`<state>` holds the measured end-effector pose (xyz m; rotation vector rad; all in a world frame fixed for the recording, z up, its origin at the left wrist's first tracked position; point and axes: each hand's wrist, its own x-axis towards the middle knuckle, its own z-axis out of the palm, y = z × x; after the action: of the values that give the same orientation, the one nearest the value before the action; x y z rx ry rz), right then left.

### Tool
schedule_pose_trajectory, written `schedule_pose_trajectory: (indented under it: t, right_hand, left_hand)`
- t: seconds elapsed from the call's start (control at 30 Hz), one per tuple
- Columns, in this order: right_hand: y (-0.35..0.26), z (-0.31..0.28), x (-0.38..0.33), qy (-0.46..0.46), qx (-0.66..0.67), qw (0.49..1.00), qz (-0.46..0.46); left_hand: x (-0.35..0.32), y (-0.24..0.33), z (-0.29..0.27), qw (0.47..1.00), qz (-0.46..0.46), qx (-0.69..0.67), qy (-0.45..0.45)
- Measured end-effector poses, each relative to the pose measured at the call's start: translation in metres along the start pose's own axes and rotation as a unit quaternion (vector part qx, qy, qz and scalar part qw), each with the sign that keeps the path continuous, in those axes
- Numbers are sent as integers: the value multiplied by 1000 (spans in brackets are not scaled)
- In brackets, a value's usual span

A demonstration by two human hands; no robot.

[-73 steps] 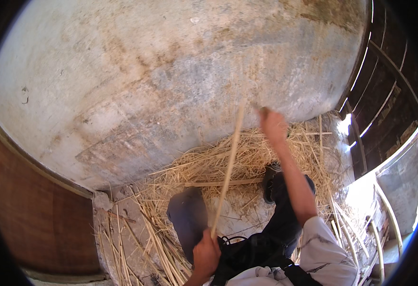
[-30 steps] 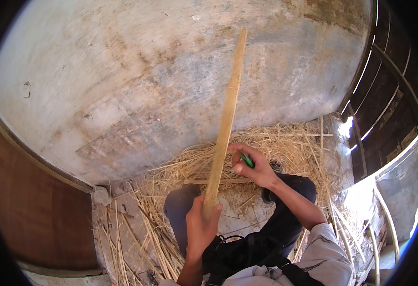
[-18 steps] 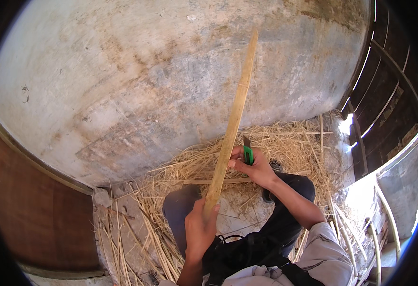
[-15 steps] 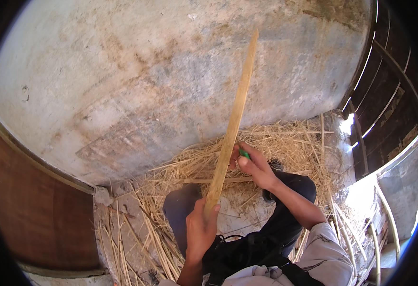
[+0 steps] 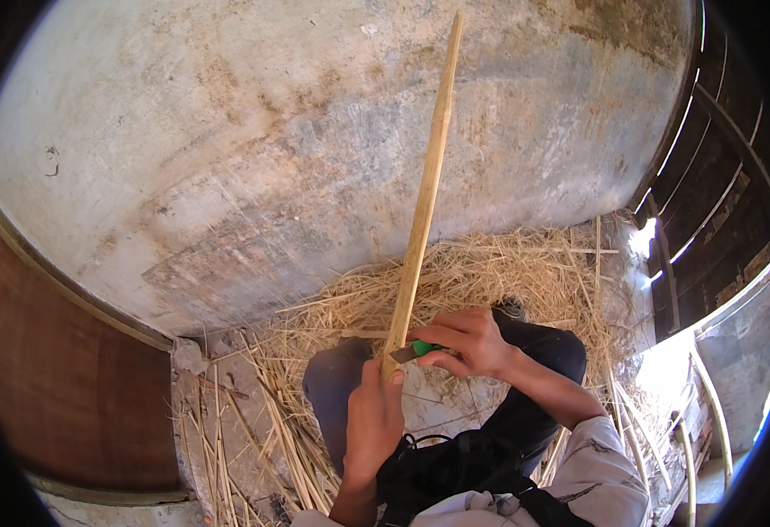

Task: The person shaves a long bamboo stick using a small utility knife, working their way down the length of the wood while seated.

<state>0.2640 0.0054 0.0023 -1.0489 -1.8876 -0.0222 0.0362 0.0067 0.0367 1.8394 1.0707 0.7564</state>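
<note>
A long, flat yellowish strip that looks like split bamboo (image 5: 423, 211) rises from my lap and leans slightly right, its tip tapering high in front of the wall. Its lower end is gripped by my left hand (image 5: 374, 417), thumb lying along the strip. My right hand (image 5: 468, 342) is closed around a green-handled knife (image 5: 425, 348). The short blade touches or lies against the strip just above my left thumb. Part of the knife's handle is hidden by my right fingers.
A heap of straw-like shavings (image 5: 525, 263) covers the floor beyond my knees, against a stained wall (image 5: 271, 158). Thin strips (image 5: 292, 430) lie at my left; several poles (image 5: 710, 395) stand at the right. A brown panel (image 5: 60, 378) is on the left.
My right hand has come down and nearer along the strip, bringing the knife close to my left hand. The strip has turned more edge-on, and its tip sits higher and slightly left.
</note>
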Motion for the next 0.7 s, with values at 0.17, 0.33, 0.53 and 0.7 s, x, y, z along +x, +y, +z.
schedule_pose_trajectory:
  t: [0.17,0.33,0.53,0.7]
  right_hand:
    - [-7,2,2,14,-59,998,1]
    - [-8,4,0,1,-90,996,14]
    - [3,2,4,39,-79,995,46]
    - [1,-2,7,35,-92,994,37]
  left_hand:
    - [-2,-8,7,996,29,75,37]
    - [-2,-15,10,992,14,117,48]
    - [-5,-21,11,991,15,130,40]
    - [-7,-17,9,991,21,124,35]
